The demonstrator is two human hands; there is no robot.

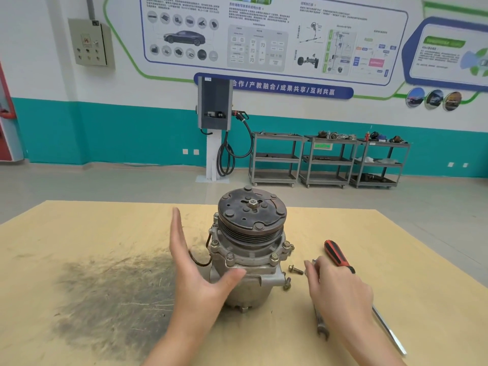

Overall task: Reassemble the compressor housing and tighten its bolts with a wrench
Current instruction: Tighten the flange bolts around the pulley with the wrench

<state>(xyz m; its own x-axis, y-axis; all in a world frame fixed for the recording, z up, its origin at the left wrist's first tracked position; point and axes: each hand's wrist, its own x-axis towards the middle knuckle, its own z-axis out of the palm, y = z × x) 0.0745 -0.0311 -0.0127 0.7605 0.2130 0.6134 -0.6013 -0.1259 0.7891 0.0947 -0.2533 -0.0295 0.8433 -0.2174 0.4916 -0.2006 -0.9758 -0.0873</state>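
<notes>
The compressor (248, 249) stands upright on the wooden table (92, 233), pulley end up, bolts seated around its flange. The left hand (195, 276) is spread flat, thumb touching the housing, gripping nothing. The right hand (340, 289) reaches over the wrench (320, 323); whether its fingers clasp anything cannot be told. 1 loose bolt (295, 269) lies just beside the base, near the screwdriver (339, 256). Risk: with the housing unbraced, wrench torque could turn or tip it; the loose bolt could be knocked away.

Grey compressor (248, 249) upright, wrench (320, 323) flat beside
</notes>
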